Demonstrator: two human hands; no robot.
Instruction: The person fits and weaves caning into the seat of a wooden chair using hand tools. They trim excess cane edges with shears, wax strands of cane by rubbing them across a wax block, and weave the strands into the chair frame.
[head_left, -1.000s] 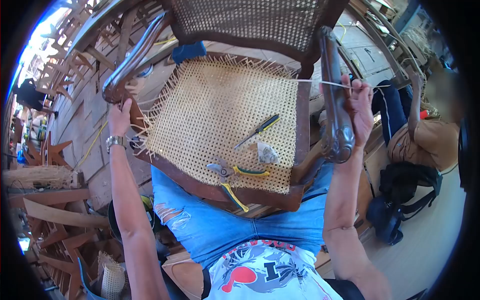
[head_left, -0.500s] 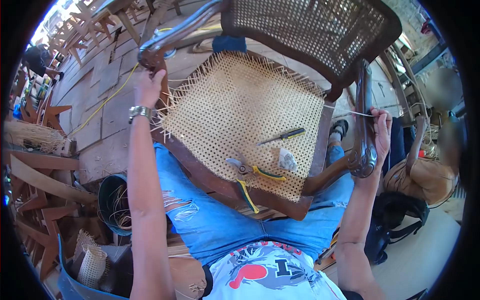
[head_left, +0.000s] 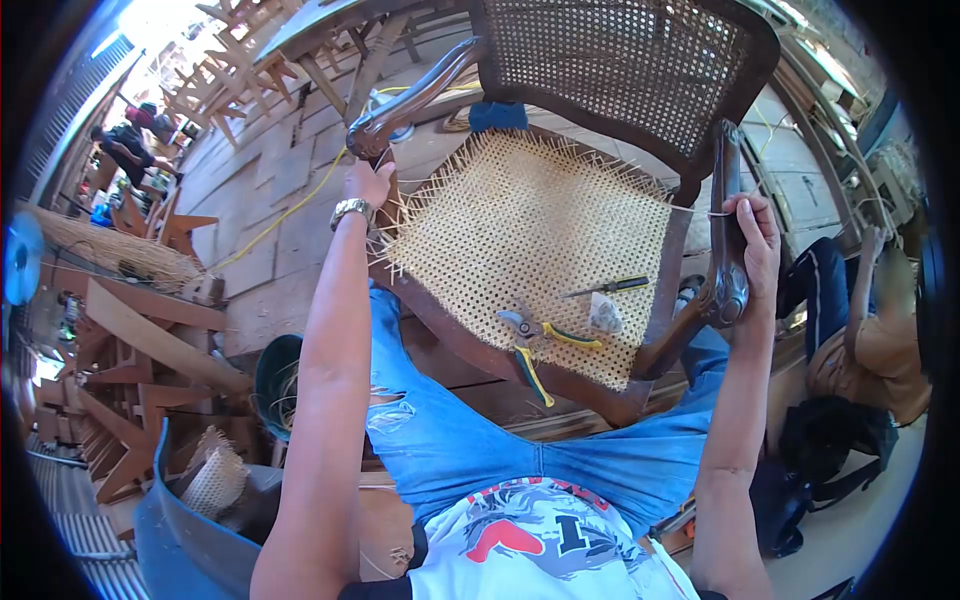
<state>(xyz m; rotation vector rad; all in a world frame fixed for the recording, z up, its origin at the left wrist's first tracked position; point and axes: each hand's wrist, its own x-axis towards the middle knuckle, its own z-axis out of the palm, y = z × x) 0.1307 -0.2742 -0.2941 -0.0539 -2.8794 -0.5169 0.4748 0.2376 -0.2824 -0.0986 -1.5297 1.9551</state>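
Note:
A dark wooden armchair (head_left: 728, 170) with a woven cane seat (head_left: 540, 210) stands before me, cane ends sticking out along the seat's left and back edges. Beside the right armrest, my right hand (head_left: 757, 235) is closed in a pinch on a thin pale cane strand (head_left: 697, 210) running from the seat's right edge. My left hand (head_left: 370, 185) is closed at the left armrest's post, its fingertips partly hidden; what it holds is unclear. On the seat lie yellow-handled pruning shears (head_left: 545, 335), a screwdriver-like tool (head_left: 605, 287) and a small clear plastic bag (head_left: 605, 312).
Wooden frame parts (head_left: 130, 400) are piled at left, near a dark green bucket (head_left: 275, 385) and a rolled cane sheet (head_left: 215, 480). A seated person (head_left: 870, 340) is at right, behind a black bag (head_left: 825, 450). A yellow cord (head_left: 290, 212) crosses the floor.
My view has turned left, so the chair sits further right in it. My right hand has come closer to the seat, and the visible strand is shorter. My left hand stays by the left post.

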